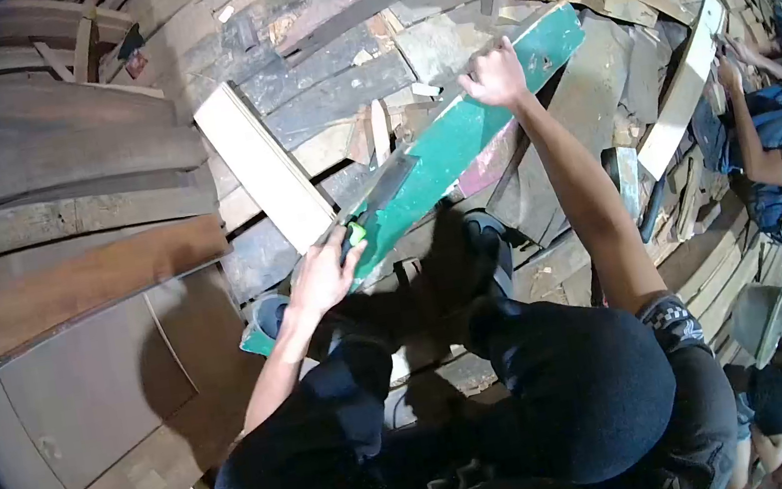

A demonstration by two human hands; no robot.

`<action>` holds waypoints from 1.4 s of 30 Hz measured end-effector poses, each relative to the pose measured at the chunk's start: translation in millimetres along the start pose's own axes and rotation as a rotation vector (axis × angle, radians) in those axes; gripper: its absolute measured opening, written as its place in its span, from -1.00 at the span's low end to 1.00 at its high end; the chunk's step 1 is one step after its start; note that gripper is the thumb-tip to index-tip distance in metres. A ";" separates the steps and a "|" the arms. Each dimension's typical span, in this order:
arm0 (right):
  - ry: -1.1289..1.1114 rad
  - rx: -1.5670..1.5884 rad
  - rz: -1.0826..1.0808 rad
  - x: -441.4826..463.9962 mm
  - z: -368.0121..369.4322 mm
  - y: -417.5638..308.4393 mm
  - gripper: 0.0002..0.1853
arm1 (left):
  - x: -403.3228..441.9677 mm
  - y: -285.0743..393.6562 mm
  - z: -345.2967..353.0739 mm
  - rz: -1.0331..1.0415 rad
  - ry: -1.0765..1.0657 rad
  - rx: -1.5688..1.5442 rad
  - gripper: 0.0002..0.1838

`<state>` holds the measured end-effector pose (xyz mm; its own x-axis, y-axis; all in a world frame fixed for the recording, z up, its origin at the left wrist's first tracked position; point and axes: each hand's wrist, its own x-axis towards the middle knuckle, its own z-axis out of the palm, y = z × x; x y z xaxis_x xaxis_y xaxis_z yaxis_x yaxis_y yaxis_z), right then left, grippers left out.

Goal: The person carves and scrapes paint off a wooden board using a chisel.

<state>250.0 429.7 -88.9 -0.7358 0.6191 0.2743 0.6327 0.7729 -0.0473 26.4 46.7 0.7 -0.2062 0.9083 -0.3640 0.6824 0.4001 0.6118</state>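
A long green-painted plank (pixel 465 132) slants across in front of my knees, from near my left hand up to the upper right. My right hand (pixel 495 79) is closed over its upper edge near the far end. My left hand (pixel 320 277) is wrapped round the black and lime-green handle of a flat-bladed hand tool (pixel 389 184). Its dark grey blade lies along the plank's surface; I cannot make out the exact kind of tool. A pale board (pixel 263 162) lies just beyond my left hand.
Old planks (pixel 67 171) are stacked at the left, and loose boards (pixel 349 99) cover the floor ahead. At the right, another person (pixel 779 136) holds a pale board (pixel 686 89). A grey container (pixel 267 316) stands by my left forearm. Part of someone else shows at the lower right.
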 end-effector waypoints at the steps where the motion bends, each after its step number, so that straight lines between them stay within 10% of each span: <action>1: -0.025 0.013 0.003 -2.7 0.9 -1.2 -0.44 | -3.0 3.1 -3.4 -0.039 -0.020 -0.004 -0.56; 15: -0.059 0.050 0.015 0.4 -3.9 -1.2 -0.52 | 13.1 27.7 8.5 -0.032 0.035 0.027 -0.53; 23: 0.495 0.439 -0.046 -32.4 -70.8 -87.3 -0.77 | 1.3 -2.7 4.2 0.059 -0.032 -0.112 -0.34; 29: -0.135 0.758 -0.682 -92.3 -131.6 -243.2 -0.44 | -10.9 -20.1 -3.2 0.198 -0.017 -0.391 -0.16; 42: -0.453 0.702 -0.646 -86.0 -74.0 -279.7 -0.36 | -34.7 -40.1 -32.5 0.066 -0.207 -0.580 -0.13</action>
<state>154.2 150.0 -28.3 -0.9960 -0.0566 0.0687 -0.0867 0.7916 -0.6049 -16.5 3.1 11.6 0.0036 0.9139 -0.4058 0.1845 0.3983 0.8985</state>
